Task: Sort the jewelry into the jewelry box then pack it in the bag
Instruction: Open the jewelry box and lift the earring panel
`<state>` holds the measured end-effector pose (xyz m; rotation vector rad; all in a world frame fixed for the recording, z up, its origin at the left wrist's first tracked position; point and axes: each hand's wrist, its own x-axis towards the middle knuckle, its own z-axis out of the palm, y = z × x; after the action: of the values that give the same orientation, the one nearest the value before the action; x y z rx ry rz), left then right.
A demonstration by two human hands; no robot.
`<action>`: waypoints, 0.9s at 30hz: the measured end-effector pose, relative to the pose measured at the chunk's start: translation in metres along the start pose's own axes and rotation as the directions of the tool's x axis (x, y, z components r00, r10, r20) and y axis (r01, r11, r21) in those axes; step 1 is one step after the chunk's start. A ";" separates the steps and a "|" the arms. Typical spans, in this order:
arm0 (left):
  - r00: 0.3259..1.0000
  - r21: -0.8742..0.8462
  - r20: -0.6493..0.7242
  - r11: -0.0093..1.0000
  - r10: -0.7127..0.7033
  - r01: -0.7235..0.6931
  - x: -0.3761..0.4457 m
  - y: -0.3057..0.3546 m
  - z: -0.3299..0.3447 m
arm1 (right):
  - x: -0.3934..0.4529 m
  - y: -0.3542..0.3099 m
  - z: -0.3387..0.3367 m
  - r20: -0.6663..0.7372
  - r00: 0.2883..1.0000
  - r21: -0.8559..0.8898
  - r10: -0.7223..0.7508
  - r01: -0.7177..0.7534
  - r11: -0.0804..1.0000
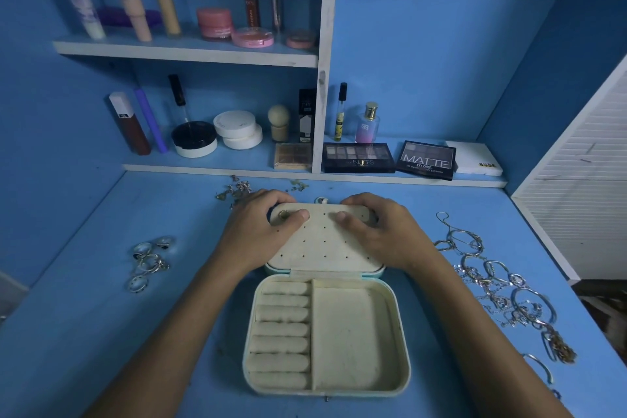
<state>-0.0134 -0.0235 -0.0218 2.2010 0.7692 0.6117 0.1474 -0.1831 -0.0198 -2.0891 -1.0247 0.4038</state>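
A pale blue jewelry box lies open on the blue desk, showing cream ring rolls at left and one bare compartment at right. Its lid panel, cream with small holes, lies flat beyond the hinge. My left hand grips the lid's far left corner, thumb on top beside a small gold earring. My right hand grips the far right corner, thumb on the panel. Silver rings lie at left, earrings behind my left hand, and chains and bracelets at right. No bag is in view.
Two shelves behind the desk hold cosmetics: tubes, jars, a perfume bottle and eyeshadow palettes. A white slatted panel borders the desk at right. Blue walls close in the left and back.
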 end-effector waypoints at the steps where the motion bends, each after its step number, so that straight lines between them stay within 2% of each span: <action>1: 1.000 -0.008 0.004 1.000 -0.005 0.005 0.000 0.000 0.000 | 0.001 -0.002 -0.001 0.001 1.000 -0.015 -0.011 0.011 1.000; 6: 1.000 -0.027 0.008 1.000 -0.008 0.008 0.002 -0.003 0.001 | 0.018 -0.012 -0.002 -0.010 0.997 -0.106 -0.078 0.076 0.991; 9: 1.000 -0.033 0.005 0.999 -0.002 0.003 0.002 -0.004 0.001 | 0.033 -0.025 0.001 -0.023 0.985 -0.154 -0.174 0.168 0.974; 13: 1.000 -0.037 0.000 0.999 0.009 -0.009 0.002 -0.006 0.003 | 0.057 -0.042 0.010 0.077 0.960 -0.241 -0.268 0.278 0.930; 22: 1.000 -0.028 0.000 1.000 0.009 -0.009 0.004 -0.009 0.003 | 0.094 -0.064 0.031 0.254 0.938 -0.489 -0.234 0.333 0.806; 27: 1.000 -0.020 -0.011 1.000 0.023 -0.023 0.004 -0.010 0.004 | 0.101 -0.068 0.036 0.272 0.938 -0.568 -0.212 0.335 0.752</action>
<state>-0.0114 -0.0168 -0.0307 2.1924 0.7407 0.6401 0.1536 -0.0602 0.0122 -2.4251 -1.7407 0.1239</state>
